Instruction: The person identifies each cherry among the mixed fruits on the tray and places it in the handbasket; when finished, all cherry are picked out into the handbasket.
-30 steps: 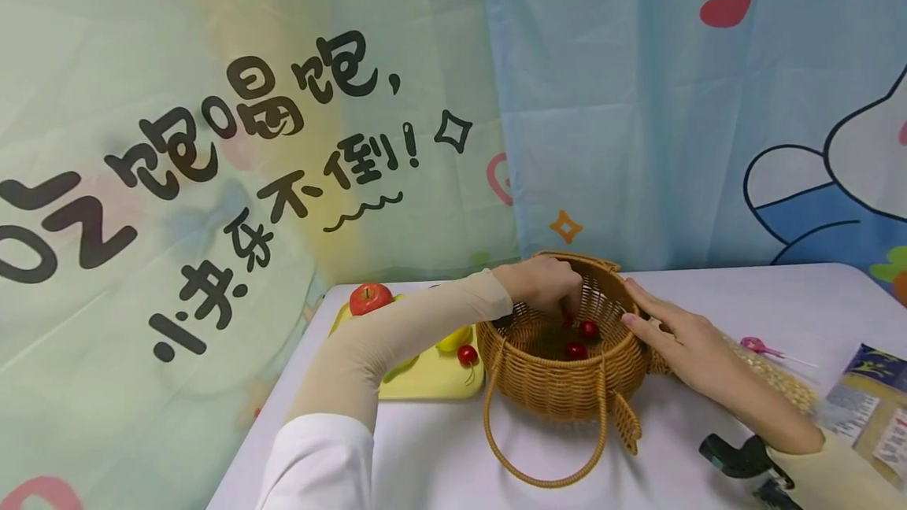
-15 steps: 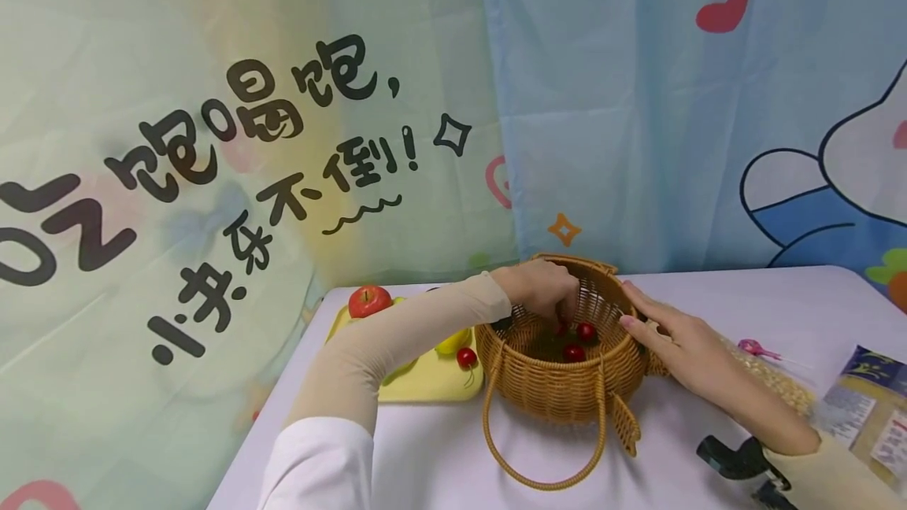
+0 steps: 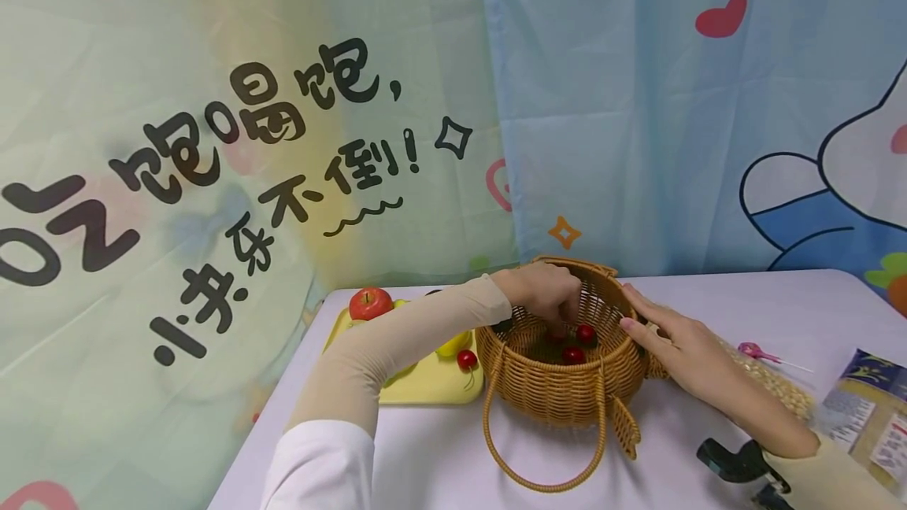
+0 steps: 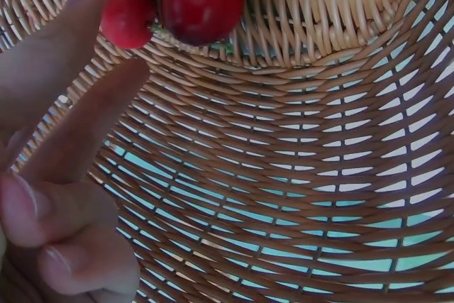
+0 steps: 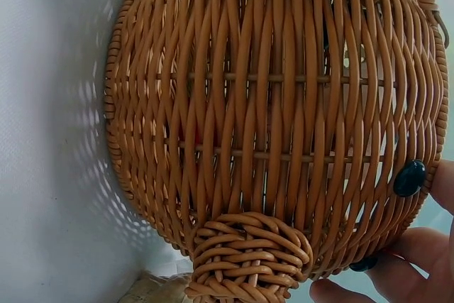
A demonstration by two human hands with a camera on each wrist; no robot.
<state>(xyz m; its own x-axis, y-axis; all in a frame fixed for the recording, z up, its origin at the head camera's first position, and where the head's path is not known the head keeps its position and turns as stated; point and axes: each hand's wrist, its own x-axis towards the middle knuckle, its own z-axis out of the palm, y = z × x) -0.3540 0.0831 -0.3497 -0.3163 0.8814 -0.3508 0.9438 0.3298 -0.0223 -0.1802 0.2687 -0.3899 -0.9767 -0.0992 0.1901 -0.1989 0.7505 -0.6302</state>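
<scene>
My left hand point(image 3: 547, 293) reaches over the rim into a brown wicker basket point(image 3: 560, 392). In the left wrist view, the left hand point(image 4: 64, 154) has two fingers extended and parted beside a small red cherry point(image 4: 128, 18), the others curled; a larger cherry point(image 4: 203, 8) lies beside it on the woven bottom. Two cherries point(image 3: 586, 334) point(image 3: 573, 355) show plainly in the head view, another partly behind the fingers. Against the basket's right side rests my right hand point(image 3: 690, 349), fingers extended; the right wrist view shows its fingertips at the wicker point(image 5: 284, 104), near dark round knobs point(image 5: 410, 178).
Left of the basket, a yellow tray point(image 3: 432, 393) holds a red apple point(image 3: 371, 304), yellow fruit and a cherry point(image 3: 466, 360). To the right lie a pink-handled item point(image 3: 757, 350), a bag of pale kernels point(image 3: 782, 388) and a labelled packet point(image 3: 864, 408). The basket's handle point(image 3: 546, 486) hangs forward.
A red cherry by my left fingertips has gone lower and a little left, into the basket's bottom. My right hand keeps its place on the basket. The head view has shifted slightly.
</scene>
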